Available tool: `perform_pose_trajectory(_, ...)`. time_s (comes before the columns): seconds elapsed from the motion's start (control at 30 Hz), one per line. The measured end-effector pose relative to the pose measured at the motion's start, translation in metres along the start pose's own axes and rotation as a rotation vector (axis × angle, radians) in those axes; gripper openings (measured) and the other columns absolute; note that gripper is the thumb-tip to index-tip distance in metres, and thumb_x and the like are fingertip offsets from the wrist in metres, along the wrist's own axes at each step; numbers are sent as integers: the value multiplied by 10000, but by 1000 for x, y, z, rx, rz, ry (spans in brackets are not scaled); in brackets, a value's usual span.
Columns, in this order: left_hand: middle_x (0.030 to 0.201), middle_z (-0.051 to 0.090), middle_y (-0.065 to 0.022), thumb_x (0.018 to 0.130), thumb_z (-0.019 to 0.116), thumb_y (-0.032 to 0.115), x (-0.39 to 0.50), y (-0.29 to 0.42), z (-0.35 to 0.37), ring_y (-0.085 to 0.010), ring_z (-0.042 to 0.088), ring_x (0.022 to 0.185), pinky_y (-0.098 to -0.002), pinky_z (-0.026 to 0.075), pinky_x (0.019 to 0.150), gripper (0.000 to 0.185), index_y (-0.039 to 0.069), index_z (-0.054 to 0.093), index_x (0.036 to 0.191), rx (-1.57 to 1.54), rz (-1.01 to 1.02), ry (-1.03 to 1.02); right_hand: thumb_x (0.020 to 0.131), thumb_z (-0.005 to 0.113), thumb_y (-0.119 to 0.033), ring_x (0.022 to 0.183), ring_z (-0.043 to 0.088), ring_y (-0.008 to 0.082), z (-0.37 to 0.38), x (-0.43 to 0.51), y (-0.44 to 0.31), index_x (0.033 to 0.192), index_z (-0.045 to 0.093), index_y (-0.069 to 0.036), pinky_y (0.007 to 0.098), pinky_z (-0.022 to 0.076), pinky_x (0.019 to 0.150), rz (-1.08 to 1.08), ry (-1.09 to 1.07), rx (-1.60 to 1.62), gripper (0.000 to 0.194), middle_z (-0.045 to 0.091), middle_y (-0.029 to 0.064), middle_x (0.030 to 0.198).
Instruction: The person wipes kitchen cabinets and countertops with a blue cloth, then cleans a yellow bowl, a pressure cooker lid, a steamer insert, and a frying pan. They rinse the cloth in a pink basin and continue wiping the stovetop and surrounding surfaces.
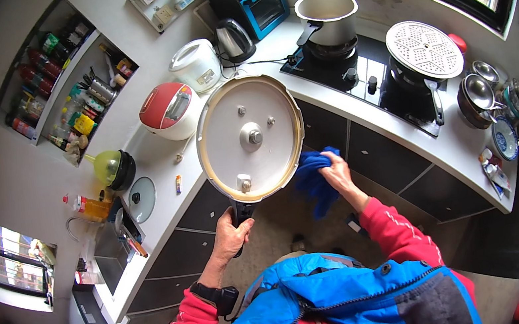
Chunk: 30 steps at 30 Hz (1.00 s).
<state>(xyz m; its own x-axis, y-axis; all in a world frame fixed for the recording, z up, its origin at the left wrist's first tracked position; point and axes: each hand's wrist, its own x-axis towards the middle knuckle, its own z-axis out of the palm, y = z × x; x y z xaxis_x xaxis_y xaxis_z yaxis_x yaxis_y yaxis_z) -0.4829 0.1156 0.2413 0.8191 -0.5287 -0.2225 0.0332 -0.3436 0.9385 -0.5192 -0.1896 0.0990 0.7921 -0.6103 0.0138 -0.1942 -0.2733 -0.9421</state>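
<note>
My left hand (231,235) grips the black handle of a pressure cooker lid (273,152), held up with its metal underside and yellowish sealing ring facing me. In my right hand (338,174) is a bunched blue cloth (314,181), hanging by the lid's right rim; whether they touch I cannot tell. The pressure cooker pot (333,20) stands without a lid on the left burner of the black glass gas hob (366,68). A perforated metal steamer plate (424,49) lies over a black-handled pan on the right burner.
Along the white counter (170,203) stand a red-topped rice cooker (168,106), a white cooker (196,66), an electric kettle (234,40) and a blue-trimmed oven (265,5). A glass lid (142,199) lies near the sink (110,259). Metal bowls (479,91) crowd the right end.
</note>
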Motion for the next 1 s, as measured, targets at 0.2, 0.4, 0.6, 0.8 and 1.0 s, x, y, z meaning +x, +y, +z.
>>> perform_pose_trajectory(0.2,644,548,-2,879,658,83,5,-2,10,-72,513,492,-225,417,454,152,21,533,940,-4,14,-46,658,756,-75,987,592,398,-26,-3,-78,1139,610,-137,442,528,808,-544,236,-209,507,549,199,1126)
perform_pose_trajectory(0.4,643,543,-7,876,665,95,16,-3,12,-78,510,479,-237,416,442,172,28,525,950,77,10,-15,695,732,-156,952,578,366,2,-34,-139,1061,623,-129,452,518,769,-559,-224,-370,383,520,188,1011)
perform_pose_trajectory(0.6,647,546,-13,872,662,80,10,-13,0,-83,515,475,-243,419,435,168,21,517,933,32,-28,-18,676,705,-117,972,566,324,11,-42,-122,1073,665,-156,415,515,766,-728,-343,-470,401,515,134,1026)
perform_pose_trajectory(0.8,648,548,-20,856,669,91,10,-30,-8,-91,523,483,-251,428,444,185,12,515,921,122,-26,-18,660,686,-113,941,539,260,2,16,-51,901,707,-204,361,488,690,-915,-71,-819,258,510,84,994)
perform_pose_trajectory(1.0,678,600,-113,824,682,94,9,-29,-18,-216,578,557,-335,468,521,222,-2,529,953,406,75,148,715,614,-29,863,646,311,-27,53,31,1063,648,-99,405,547,741,-4,107,-161,357,617,136,1025)
